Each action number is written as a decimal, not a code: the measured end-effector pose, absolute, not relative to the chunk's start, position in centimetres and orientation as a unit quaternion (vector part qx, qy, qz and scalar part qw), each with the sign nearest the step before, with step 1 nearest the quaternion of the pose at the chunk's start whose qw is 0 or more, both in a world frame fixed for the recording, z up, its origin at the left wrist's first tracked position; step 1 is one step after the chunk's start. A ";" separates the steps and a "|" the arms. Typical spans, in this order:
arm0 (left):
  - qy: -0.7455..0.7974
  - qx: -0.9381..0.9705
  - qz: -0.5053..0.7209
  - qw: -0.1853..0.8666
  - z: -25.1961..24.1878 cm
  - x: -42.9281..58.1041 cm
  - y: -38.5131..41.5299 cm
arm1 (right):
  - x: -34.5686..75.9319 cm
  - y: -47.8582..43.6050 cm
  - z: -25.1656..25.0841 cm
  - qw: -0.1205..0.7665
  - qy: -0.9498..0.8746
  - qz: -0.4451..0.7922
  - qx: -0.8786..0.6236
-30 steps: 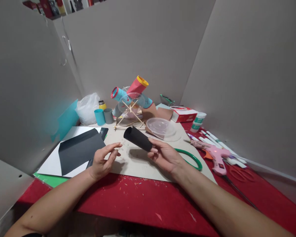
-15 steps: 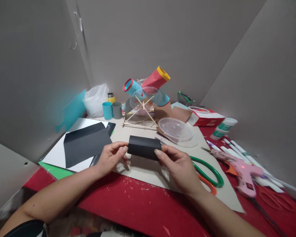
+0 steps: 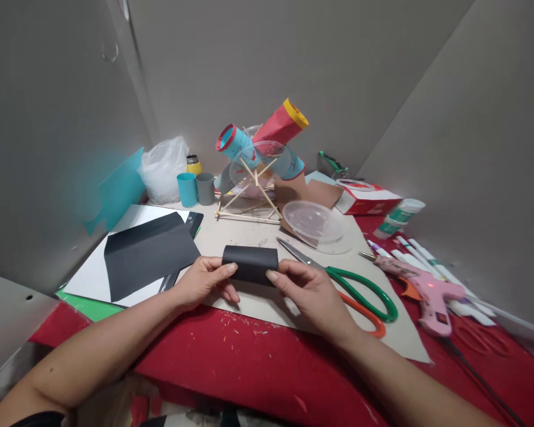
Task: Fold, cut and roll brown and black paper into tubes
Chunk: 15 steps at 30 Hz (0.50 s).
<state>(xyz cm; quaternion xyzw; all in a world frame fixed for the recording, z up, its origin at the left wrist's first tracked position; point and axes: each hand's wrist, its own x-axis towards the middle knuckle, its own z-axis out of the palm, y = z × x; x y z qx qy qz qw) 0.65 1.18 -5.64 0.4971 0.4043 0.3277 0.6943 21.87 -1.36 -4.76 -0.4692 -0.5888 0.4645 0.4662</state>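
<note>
A small piece of black paper (image 3: pixel 250 263), curved over like a roll, is held level above the front of the beige board (image 3: pixel 231 234). My left hand (image 3: pixel 208 279) grips its left end, thumb on the near face. At its right end, my right hand (image 3: pixel 309 292) pinches the near edge between thumb and fingers. Just beyond my right hand lie scissors (image 3: pixel 360 286) with green and orange handles, blades pointing to the back left. To the left, a larger black sheet (image 3: pixel 149 256) rests on white paper (image 3: pixel 86 279).
Behind stands a stick frame (image 3: pixel 249 219) bearing coloured paper tubes (image 3: pixel 281 127). Blue (image 3: pixel 187 190) and grey (image 3: pixel 205 190) paper cylinders stand left of it. A clear plastic lid (image 3: pixel 314 222) lies right of centre. A pink glue gun (image 3: pixel 431 290) and several markers (image 3: pixel 440 273) are at right.
The black paper is still between both hands; my left thumb now lies further over its left end. The view has shifted slightly, and more of the scissor blades shows.
</note>
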 end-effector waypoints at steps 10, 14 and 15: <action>0.385 0.482 0.348 0.706 -6.4 0.5 1.5 | 22.0 -0.8 -4.7 0.425 -0.599 0.506 -0.452; 0.388 0.481 0.347 0.706 -6.4 0.5 1.6 | 22.0 -0.5 -4.9 0.424 -0.610 0.496 -0.450; 0.390 0.482 0.345 0.705 -6.4 0.5 1.6 | 22.0 -0.5 -5.0 0.424 -0.608 0.497 -0.451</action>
